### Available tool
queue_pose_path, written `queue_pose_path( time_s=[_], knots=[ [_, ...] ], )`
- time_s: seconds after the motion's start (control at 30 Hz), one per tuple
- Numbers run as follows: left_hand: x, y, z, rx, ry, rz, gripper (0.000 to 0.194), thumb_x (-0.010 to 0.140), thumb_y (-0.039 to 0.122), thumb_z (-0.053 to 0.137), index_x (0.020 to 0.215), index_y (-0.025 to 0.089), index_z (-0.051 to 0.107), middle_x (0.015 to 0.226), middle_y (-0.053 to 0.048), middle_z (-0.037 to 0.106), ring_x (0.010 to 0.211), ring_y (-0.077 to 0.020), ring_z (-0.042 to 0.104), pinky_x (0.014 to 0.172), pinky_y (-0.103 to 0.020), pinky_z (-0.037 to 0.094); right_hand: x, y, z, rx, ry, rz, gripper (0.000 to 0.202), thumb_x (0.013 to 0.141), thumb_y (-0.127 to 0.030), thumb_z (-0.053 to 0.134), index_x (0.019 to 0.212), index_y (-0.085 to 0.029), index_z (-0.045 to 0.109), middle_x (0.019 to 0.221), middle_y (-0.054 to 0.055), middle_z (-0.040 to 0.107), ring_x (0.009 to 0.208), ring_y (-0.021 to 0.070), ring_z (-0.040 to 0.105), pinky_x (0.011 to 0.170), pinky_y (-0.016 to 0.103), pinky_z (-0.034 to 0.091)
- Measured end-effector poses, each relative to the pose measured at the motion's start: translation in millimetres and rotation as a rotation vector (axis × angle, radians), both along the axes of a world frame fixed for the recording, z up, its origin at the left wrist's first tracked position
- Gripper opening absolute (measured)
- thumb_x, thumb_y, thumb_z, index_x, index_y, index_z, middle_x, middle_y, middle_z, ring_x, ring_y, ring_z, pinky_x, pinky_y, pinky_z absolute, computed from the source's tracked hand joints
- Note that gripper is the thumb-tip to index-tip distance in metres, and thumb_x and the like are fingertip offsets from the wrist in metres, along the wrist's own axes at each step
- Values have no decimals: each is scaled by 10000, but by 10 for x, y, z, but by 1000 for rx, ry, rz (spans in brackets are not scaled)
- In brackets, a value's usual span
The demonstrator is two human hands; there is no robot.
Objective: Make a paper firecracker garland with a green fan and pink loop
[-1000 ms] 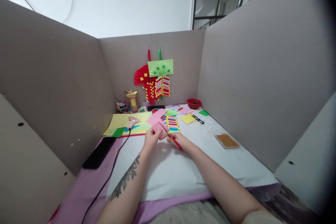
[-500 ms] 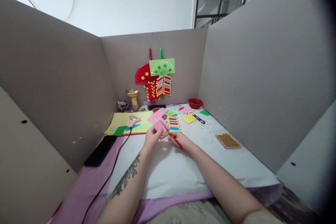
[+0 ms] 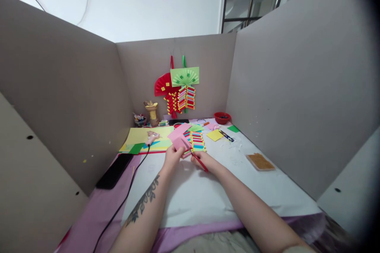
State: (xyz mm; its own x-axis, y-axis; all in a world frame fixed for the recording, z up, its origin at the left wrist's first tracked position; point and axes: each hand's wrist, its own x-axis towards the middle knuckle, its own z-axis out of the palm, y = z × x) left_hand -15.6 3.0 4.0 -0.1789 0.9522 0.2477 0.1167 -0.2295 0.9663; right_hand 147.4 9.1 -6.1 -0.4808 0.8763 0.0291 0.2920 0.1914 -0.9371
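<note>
Held up above the white sheet, a piece of pink paper (image 3: pixel 178 143) is pinched in my left hand (image 3: pixel 173 155). My right hand (image 3: pixel 205 161) grips a pair of red-handled scissors (image 3: pixel 201 163), whose blades lie across the pink paper and point up and left. Whether the blades are apart is too small to tell. Just beyond my hands lie another pink paper sheet (image 3: pixel 179 131) and a row of coloured paper rolls with yellow ends (image 3: pixel 197 140). My fingers partly cover the lower edge of the pink paper.
A pink glue gun (image 3: pixel 152 137) rests on yellow paper (image 3: pixel 135 133) at left, its black cord running toward me. A black phone-like slab (image 3: pixel 115 170) lies nearby. To the right are yellow paper (image 3: pixel 215 134), a dark tool (image 3: pixel 227 136), a red bowl (image 3: pixel 222 118) and a brown-filled tray (image 3: pixel 260 162).
The view has shifted slightly. My hands stay at nearly the same place, with the scissors still across the pink paper.
</note>
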Motion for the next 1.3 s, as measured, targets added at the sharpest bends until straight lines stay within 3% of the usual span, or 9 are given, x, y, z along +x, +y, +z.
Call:
queue_pose_path(
  time_s=[0.33,0.57,0.83,1.0,1.3],
  knots=[
    [-70,59,23,-4,-225,186,275,672,389,629,611,130,561,503,11,520,470,-98,460,458,-201,353,22,-91,121,52,-49,88,311,737,-448,540,625,-170,456,528,-56,352,476,63,301,450,196,246],
    [-62,95,-33,18,-332,125,259,627,360,671,662,121,580,565,10,545,512,-94,473,496,-203,377,34,-16,39,97,-119,55,363,741,-492,544,611,-155,504,535,-40,385,490,72,318,458,208,239],
    [-50,76,6,39,-357,117,282,637,368,671,716,119,565,581,23,526,502,-79,444,497,-202,380,52,41,-40,102,-131,15,336,749,-462,555,677,-135,584,542,-37,418,494,69,340,453,194,256],
    [-23,68,3,-2,-295,35,237,642,348,647,634,131,551,512,37,495,465,-81,435,472,-202,365,63,57,-72,131,-102,36,380,736,-510,558,675,-135,586,530,-41,408,481,66,341,443,188,256],
    [-1,17,24,-39,-201,-23,247,645,343,655,726,111,627,584,-9,599,515,-121,523,504,-231,428,48,60,-71,147,-68,25,342,762,-443,547,826,-129,668,543,-29,456,497,75,369,455,181,303]
  ],
)
